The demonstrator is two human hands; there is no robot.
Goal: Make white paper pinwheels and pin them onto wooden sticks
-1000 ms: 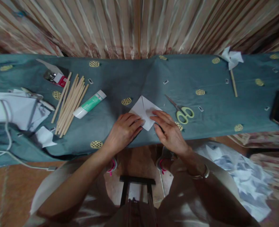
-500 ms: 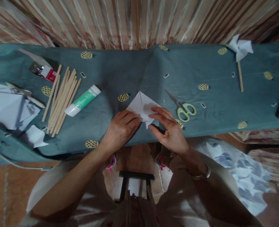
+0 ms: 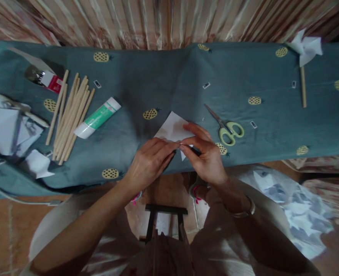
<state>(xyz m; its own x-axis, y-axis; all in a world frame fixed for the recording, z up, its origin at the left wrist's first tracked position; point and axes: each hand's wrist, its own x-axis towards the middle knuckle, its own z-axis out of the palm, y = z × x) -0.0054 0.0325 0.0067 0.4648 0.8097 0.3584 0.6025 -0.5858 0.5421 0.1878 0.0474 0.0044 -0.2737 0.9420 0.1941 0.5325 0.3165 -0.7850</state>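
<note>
A piece of white paper [image 3: 173, 125] lies at the table's near edge, its far corner pointing away from me and a small flap sticking out below. My left hand [image 3: 150, 159] grips its near side, thumb and fingers pressed together. From the right, my right hand [image 3: 205, 153] pinches the same part of the paper with thumb and forefinger, the fingertips of both hands almost meeting. Another finger rests on the paper's right side. To the right of that hand lie scissors [image 3: 228, 130] with light green handles, their tips pointing away.
At left are wooden sticks [image 3: 71, 119], a white and green glue tube [image 3: 99, 117], a red box [image 3: 54, 82] and stacked paper [image 3: 1, 128]. A paper pinwheel [image 3: 306, 50] on a stick lies far right. A bag of folded white paper [image 3: 296, 211] stands below the table.
My right thumb and forefinger have closed on the paper's near side and come up against my left fingertips. The view has shifted slightly.
</note>
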